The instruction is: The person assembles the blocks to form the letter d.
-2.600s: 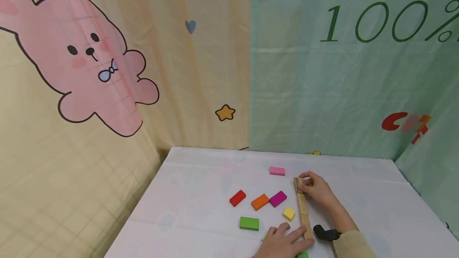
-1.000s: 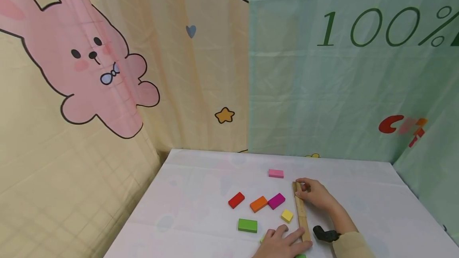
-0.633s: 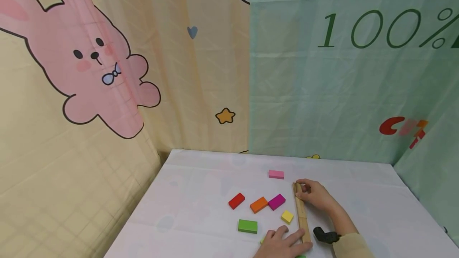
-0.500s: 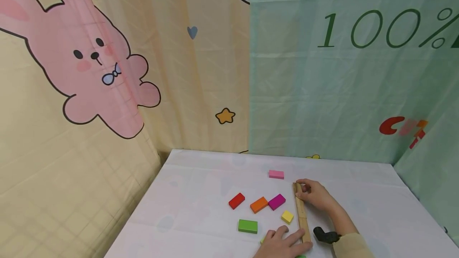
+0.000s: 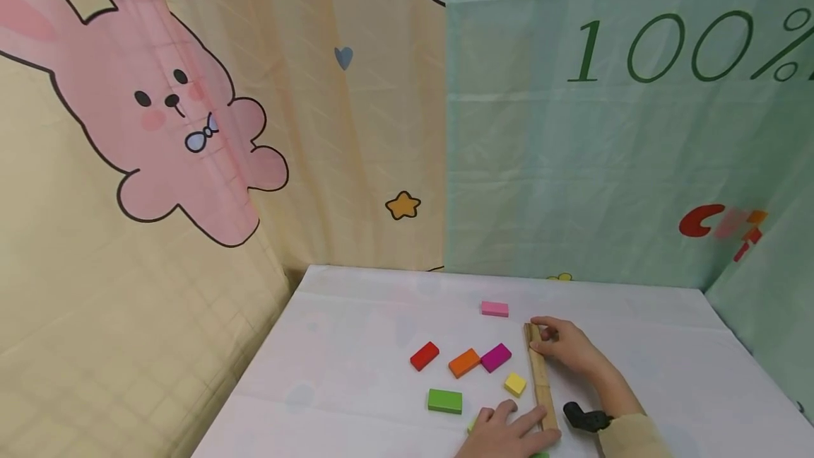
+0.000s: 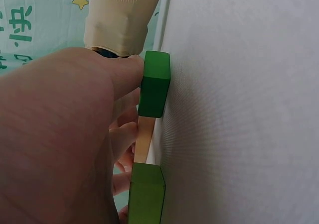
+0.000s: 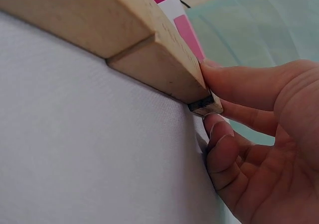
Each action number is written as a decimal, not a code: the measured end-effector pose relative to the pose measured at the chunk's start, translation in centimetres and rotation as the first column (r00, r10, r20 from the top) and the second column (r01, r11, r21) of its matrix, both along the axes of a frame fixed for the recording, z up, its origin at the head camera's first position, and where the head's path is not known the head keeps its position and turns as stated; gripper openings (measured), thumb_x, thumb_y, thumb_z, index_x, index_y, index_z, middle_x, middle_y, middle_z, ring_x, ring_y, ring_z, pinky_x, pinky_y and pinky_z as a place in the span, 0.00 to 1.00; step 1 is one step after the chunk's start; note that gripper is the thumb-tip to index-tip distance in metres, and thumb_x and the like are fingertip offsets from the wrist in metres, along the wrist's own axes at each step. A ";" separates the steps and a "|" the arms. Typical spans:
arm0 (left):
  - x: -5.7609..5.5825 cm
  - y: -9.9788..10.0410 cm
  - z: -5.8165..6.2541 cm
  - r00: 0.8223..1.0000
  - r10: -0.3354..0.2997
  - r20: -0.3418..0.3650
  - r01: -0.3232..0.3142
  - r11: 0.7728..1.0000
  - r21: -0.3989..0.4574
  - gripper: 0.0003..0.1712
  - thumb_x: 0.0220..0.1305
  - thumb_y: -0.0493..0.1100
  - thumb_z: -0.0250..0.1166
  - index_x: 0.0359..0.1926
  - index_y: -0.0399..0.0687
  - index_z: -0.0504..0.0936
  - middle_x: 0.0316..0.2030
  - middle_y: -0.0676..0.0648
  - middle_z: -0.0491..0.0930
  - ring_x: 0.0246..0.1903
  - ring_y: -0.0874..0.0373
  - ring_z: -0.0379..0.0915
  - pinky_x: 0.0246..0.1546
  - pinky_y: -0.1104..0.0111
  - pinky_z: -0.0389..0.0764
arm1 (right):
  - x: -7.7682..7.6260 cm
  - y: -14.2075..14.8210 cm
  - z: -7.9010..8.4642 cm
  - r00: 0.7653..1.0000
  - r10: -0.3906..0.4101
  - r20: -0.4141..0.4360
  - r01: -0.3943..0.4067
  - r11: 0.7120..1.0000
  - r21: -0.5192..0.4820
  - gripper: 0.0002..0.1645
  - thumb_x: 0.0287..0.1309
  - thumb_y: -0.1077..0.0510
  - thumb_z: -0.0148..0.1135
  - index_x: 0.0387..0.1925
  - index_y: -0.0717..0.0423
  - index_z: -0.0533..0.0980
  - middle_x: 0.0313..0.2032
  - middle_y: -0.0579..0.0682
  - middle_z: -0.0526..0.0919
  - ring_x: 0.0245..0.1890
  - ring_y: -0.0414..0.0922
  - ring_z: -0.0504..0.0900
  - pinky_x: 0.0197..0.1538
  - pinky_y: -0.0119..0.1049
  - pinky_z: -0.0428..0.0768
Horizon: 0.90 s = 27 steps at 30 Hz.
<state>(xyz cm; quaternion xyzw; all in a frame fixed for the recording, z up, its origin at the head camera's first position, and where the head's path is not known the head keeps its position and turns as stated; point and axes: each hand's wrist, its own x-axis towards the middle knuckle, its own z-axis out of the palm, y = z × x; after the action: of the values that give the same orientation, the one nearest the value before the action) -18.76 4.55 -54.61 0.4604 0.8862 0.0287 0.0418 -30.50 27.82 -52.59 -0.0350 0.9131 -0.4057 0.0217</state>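
A narrow row of plain wooden blocks (image 5: 540, 377) lies end to end across the table; a seam between two wooden blocks (image 7: 149, 59) shows in the right wrist view. My right hand (image 5: 572, 348) pinches the far end with thumb and fingertips, its other fingers curled. My left hand (image 5: 505, 437) spreads over the near end, index finger and thumb touching the wood. Close to the left thumb stands a dark green block (image 6: 155, 84). A lighter green block (image 6: 146, 194) sits by the left hand's other fingers, mostly covered in the head view.
Left of the row lie yellow (image 5: 515, 384), magenta (image 5: 496, 357), orange (image 5: 464, 363), red (image 5: 425, 356) and green (image 5: 445, 401) blocks. A pink block (image 5: 494, 309) is farther back. Printed curtains (image 5: 356, 126) hang behind the white table (image 5: 356, 316).
Since the oldest frame, the right fingertips have shifted slightly on the far end and curled more. The left hand stays at the near end. The head view has tilted a little.
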 end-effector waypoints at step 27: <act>0.1 0.2 0.2 1.000 0.019 0.017 -0.018 1.000 -0.024 0.36 0.67 0.76 0.48 0.73 0.91 0.50 0.75 0.70 0.50 0.65 0.61 0.58 0.54 0.63 0.70 | -1.9 0.9 1.8 0.997 -0.016 -0.080 0.027 0.990 0.135 0.21 0.65 0.55 0.65 0.57 0.58 0.79 0.41 0.53 0.82 0.42 0.51 0.78 0.40 0.45 0.80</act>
<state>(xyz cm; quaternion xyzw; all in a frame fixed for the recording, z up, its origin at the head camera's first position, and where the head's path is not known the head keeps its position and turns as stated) -18.66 4.71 -54.45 0.4515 0.8903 0.0225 0.0549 -32.35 28.70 -50.74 -0.0396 0.9391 -0.3411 -0.0161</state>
